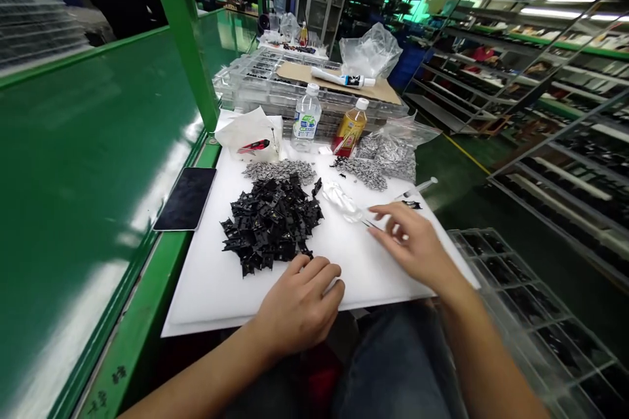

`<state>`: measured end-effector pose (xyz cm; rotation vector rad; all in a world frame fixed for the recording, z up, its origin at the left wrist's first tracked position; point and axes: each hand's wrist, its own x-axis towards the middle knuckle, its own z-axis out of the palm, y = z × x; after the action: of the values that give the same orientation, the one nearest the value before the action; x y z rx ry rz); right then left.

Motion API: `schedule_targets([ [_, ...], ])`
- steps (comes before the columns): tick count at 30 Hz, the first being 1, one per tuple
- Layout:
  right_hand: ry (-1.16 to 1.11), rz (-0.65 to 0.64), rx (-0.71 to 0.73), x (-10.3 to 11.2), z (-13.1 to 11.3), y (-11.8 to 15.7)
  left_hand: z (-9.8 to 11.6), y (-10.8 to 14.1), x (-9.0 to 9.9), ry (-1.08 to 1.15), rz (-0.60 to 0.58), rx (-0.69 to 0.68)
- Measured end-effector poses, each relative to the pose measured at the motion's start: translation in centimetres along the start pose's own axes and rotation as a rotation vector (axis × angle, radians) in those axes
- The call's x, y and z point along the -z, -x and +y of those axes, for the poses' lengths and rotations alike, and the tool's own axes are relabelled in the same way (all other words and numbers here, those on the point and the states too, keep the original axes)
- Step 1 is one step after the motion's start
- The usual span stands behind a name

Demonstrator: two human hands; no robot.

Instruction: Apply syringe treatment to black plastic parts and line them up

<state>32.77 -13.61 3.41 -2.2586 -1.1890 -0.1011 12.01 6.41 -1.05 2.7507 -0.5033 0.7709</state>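
Lead: With the white board (206, 288)'s centre as the dial, and 12 away from the person, where are the parts?

Recorder: The black parts (275, 216) form 1 heap between 9 and 10 o'clock. The left hand (302, 304) rests at 6 o'clock, fingers loosely curled at the heap's near edge; I cannot tell whether they grip anything. The right hand (417, 242), at 3 o'clock, has thumb and forefinger slightly apart and appears to hold a thin dark tool (367, 223), its tip beside the crumpled film (340, 200) at 1 o'clock.

Lead: Hazards?

Recorder: In my judgement, a dragging left wrist could scatter parts over the near edge, a slipped tip could tear the film, and a swinging right hand could dislodge the syringe (421, 188) at 2 o'clock.

Lead: Materials?

Recorder: Black parts: angular, notched, plastic-looking. Film: thin, wrinkled, shiny. Board: smooth, flat. Farther out, grey pieces (280, 171) lie small and grainy at 11 o'clock. Beyond stand 2 bottles, the clear bottle (306, 124) at 12 and the amber bottle (350, 129) at 1.
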Motion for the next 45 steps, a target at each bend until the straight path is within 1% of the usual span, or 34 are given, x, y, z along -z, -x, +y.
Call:
schedule_targets([
  [2, -0.021, -0.112, 0.127, -2.7, -3.6, -1.5, 0.0, 0.0, 0.2, 0.002, -0.004, 0.003],
  [3, -0.022, -0.143, 0.168, -3.8, -4.8, -2.4, -0.1, 0.0, 0.2, 0.006, -0.005, 0.005],
  [5, -0.008, -0.168, 0.217, -5.5, -6.0, -3.9, -0.1, 0.0, 0.3, 0.020, -0.001, 0.010],
  [7, -0.005, -0.176, 0.244, -6.2, -5.9, -4.9, -0.2, 0.1, 0.2, 0.038, 0.007, 0.027],
  [9, -0.010, -0.180, 0.261, -5.6, -5.2, -5.1, -0.2, 0.1, 0.2, 0.053, 0.001, 0.048],
  [12, -0.014, -0.189, 0.266, -3.5, -4.2, -4.2, -0.1, -0.1, 0.2, 0.053, -0.047, 0.087],
  [15, -0.002, -0.144, 0.217, -1.3, -3.2, -2.3, 0.0, -0.5, 0.3, 0.022, -0.091, 0.155],
  [17, -0.003, -0.109, 0.156, -0.4, -2.8, -0.8, 0.1, -0.6, 0.3, 0.004, -0.090, 0.195],
  [18, -0.018, -0.116, 0.128, -0.2, -2.6, 0.0, 0.1, -0.6, 0.3, 0.007, -0.078, 0.206],
  [20, -0.086, -0.189, 0.093, -0.3, -2.6, 1.5, 0.0, -0.6, 0.3, 0.033, -0.032, 0.225],
  [23, -0.183, -0.311, 0.064, -1.3, -3.4, 3.3, 0.0, -0.6, 0.4, 0.071, 0.041, 0.270],
  [27, -0.124, -0.294, 0.039, -2.9, -5.7, 5.0, 0.1, -0.6, 0.5, 0.065, 0.049, 0.293],
  [29, -0.130, -0.298, 0.031, -3.0, -6.6, 5.7, 0.2, -0.7, 0.6, 0.052, 0.044, 0.295],
  [31, -0.159, -0.306, 0.020, -2.3, -6.6, 6.1, 0.3, -0.7, 0.5, 0.034, 0.038, 0.293],
  [32, -0.175, -0.285, 0.007, -1.8, -6.1, 6.2, 0.3, -0.7, 0.5, 0.022, 0.028, 0.287],
  [33, -0.191, -0.235, -0.024, -1.2, -5.2, 6.1, 0.3, -0.8, 0.5, 0.009, 0.016, 0.277],
  [34, -0.213, -0.148, -0.076, -0.6, -4.1, 5.8, 0.3, -0.8, 0.4, -0.005, 0.002, 0.264],
  [35, -0.237, -0.016, -0.143, -0.1, -2.6, 5.3, 0.3, -0.8, 0.4, -0.020, -0.010, 0.252],
  [37, -0.264, 0.331, -0.294, 0.7, 0.8, 3.7, 0.3, -0.8, 0.3, -0.034, -0.023, 0.236],
  [38, -0.256, 0.498, -0.345, 0.9, 2.6, 2.5, 0.2, -0.8, 0.3, -0.026, -0.026, 0.224],
  [39, -0.240, 0.609, -0.374, 1.1, 4.2, 1.3, 0.2, -0.8, 0.3, -0.008, -0.029, 0.203],
  [40, -0.224, 0.629, -0.388, 1.2, 5.7, -0.1, 0.2, -0.8, 0.4, 0.016, -0.035, 0.174],
  [42, -0.210, 0.531, -0.374, 1.6, 7.7, -2.6, 0.2, -0.8, 0.5, 0.054, -0.047, 0.120],
  [43, -0.208, 0.476, -0.358, 1.8, 8.1, -3.5, 0.1, -0.8, 0.5, 0.059, -0.051, 0.110],
  [44, -0.211, 0.455, -0.337, 2.1, 8.1, -4.1, 0.1, -0.8, 0.6, 0.055, -0.055, 0.119],
  [45, -0.221, 0.476, -0.313, 2.4, 7.6, -4.2, 0.1, -0.8, 0.6, 0.047, -0.060, 0.141],
])
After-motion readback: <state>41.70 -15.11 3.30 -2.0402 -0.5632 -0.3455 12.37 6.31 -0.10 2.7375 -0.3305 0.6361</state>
